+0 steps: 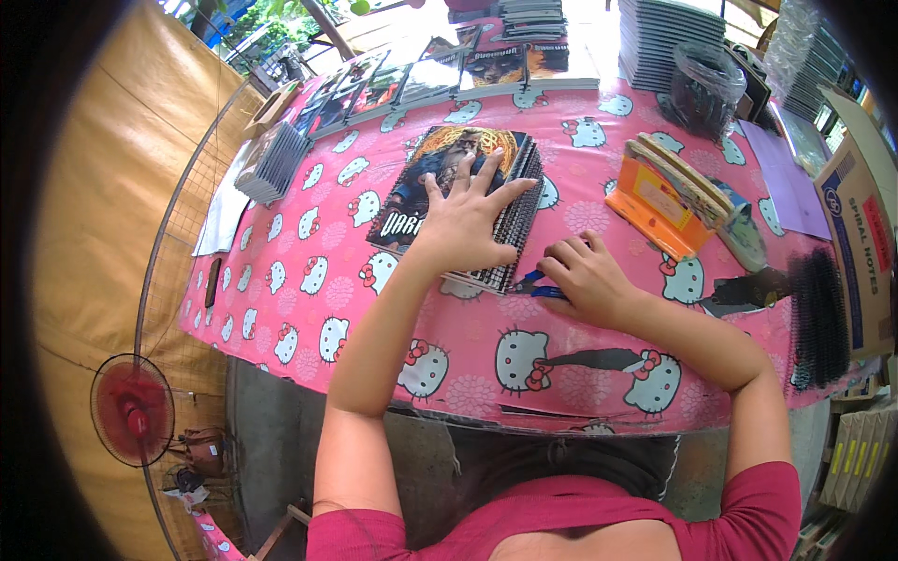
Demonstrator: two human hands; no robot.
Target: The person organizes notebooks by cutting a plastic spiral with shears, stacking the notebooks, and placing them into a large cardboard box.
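- The left hand (pixel 463 222) lies flat, fingers spread, on a stack of spiral-bound notebooks (pixel 440 192) on the pink-clothed worktop (pixel 318 280).
- The right hand (pixel 585 280) curls around blue-handled pliers (pixel 528 283) just beside the stack's near right corner, the nearer hand to the black wire coil (pixel 524 210) (long axis running away from the person).
- The plier tips are hidden.

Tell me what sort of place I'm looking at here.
Probably a small notebook-binding workshop or stall, half outdoors. A spiral-bound notebook lies on a pink cartoon-cat tablecloth, more notebook stacks stand behind, and loose black binding coils lie at the right.
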